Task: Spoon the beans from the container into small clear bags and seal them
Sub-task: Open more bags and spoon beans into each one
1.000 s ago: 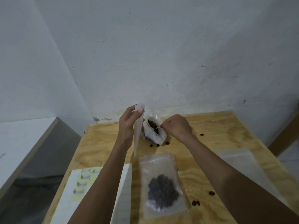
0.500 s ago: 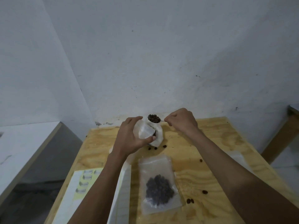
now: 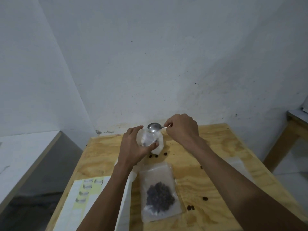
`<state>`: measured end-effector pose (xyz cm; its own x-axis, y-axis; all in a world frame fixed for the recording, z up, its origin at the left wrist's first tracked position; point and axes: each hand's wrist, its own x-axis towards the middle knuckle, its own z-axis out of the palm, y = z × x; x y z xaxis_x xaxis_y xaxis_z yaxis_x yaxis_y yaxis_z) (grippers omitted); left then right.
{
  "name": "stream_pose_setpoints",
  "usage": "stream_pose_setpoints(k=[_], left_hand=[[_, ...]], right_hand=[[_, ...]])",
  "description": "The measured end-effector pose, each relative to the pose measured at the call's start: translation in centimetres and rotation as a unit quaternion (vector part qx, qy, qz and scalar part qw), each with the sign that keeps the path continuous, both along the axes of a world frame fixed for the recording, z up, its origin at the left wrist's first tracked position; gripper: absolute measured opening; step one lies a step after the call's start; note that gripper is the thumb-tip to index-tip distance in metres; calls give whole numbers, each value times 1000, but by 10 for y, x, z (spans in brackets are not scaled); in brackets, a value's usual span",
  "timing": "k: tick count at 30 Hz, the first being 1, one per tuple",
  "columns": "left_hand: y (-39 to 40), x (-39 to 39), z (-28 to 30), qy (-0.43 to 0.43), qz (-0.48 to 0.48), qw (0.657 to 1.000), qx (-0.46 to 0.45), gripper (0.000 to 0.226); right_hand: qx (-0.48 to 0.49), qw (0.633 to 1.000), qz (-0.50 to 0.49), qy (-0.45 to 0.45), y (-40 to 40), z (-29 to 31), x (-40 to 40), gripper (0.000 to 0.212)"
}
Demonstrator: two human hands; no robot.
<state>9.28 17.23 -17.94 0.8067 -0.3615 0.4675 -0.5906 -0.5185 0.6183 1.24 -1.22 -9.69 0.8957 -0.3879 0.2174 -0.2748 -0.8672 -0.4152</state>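
My left hand [image 3: 133,145] grips a small clear bag [image 3: 147,139] held upright near the back of the wooden table [image 3: 208,147]; a few dark beans show inside it. My right hand [image 3: 181,128] pinches the handle of a metal spoon [image 3: 154,127], whose bowl is empty and hovers over the bag's mouth. Behind the small bag stands a white bean container bag [image 3: 158,144], mostly hidden. A clear bag filled with dark beans [image 3: 159,195] lies flat on the table in front.
Loose beans [image 3: 205,198] are scattered on the table. A white sheet with yellow labels [image 3: 86,192] lies at the front left. Another clear bag [image 3: 236,164] lies at the right. A white wall stands close behind; a wooden frame [image 3: 290,130] is at far right.
The spoon was heaped with beans above the bag half a second ago; now its bowl is empty and beans show in the small bag. My left hand keeps its hold on the bag.
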Motion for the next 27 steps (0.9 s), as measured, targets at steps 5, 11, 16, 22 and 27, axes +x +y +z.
stream_pose_setpoints(k=[5, 11, 16, 22, 27], left_hand=[[-4, -7, 0, 54, -22, 998, -37, 94], [-23, -10, 4, 79, -52, 994, -63, 92], [-36, -10, 9, 91, -76, 988, -102, 87], [-27, 3, 6, 121, -71, 977, -158, 74], [-16, 9, 8, 113, -78, 985, -108, 80]], right_hand=[[-53, 997, -19, 58, 2, -30, 2, 24], [-41, 993, 7, 111, 11, -53, 3, 17], [144, 982, -11, 122, 6, -55, 8, 30], [303, 946, -18, 116, -12, -55, 13, 16], [288, 952, -48, 92, -18, -56, 13, 24]])
